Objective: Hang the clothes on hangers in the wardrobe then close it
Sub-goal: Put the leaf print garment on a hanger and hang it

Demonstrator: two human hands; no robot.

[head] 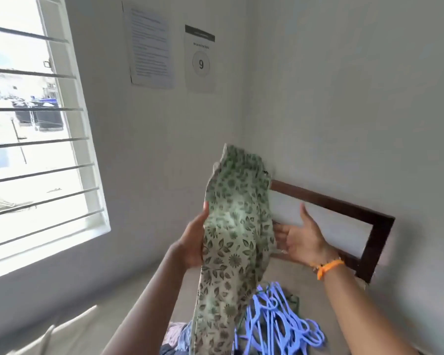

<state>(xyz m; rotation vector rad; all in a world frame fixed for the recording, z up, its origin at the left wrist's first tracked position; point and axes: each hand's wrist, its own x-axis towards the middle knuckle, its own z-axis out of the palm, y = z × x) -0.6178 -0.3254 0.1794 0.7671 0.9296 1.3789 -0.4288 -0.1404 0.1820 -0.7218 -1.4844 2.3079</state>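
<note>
A pale green garment (235, 234) with a dark leaf print is held up in front of me, its top flopping at head height and its lower part hanging toward the bed. My left hand (194, 242) grips its left edge. To the garment's right my right hand (301, 238), with an orange band at the wrist, is spread open with the palm toward the cloth, its fingertips at or behind the cloth's edge. A heap of several blue plastic hangers (280, 321) lies on the bed below my hands. No wardrobe is in view.
The beige bed (128, 301) fills the lower middle, with a dark wooden headboard (369, 229) against the right wall. More folded clothes (176, 334) lie near the bottom edge. A barred window (36, 129) is on the left; two paper sheets (151, 47) hang on the wall.
</note>
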